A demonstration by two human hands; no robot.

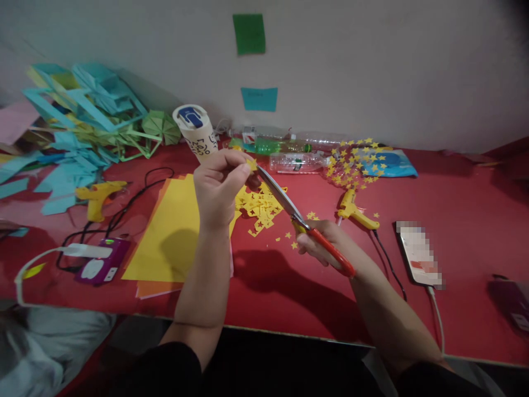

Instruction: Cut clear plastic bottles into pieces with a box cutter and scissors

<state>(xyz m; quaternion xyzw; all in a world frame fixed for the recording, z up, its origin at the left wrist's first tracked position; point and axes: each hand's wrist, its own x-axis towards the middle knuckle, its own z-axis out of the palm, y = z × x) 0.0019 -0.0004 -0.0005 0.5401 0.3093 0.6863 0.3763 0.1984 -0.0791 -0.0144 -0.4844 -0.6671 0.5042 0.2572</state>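
My left hand (pixel 221 184) is raised over the table, pinching a small yellow paper star (pixel 252 165) between thumb and forefinger. Red-handled scissors (pixel 285 199) are gripped in my right hand (pixel 324 242), with their blades pointing up and left so the tip is at the star. Whether the tip touches the paper, I cannot tell. Below the blades lies a pile of yellow paper scraps (pixel 264 207) with star-shaped cutouts. Several loose stars (pixel 294 245) are scattered on the red table near my right hand.
Yellow and orange paper sheets (pixel 159 248) lie left of centre. Glue guns (pixel 99 199) (pixel 356 212) rest on both sides. A purple power strip (pixel 103 264), phone (pixel 418 253), white cup (pixel 196 129), plastic bottles (pixel 297 162), a star-covered clear piece (pixel 351 165) and folded blue paper (pixel 99 99) surround them.
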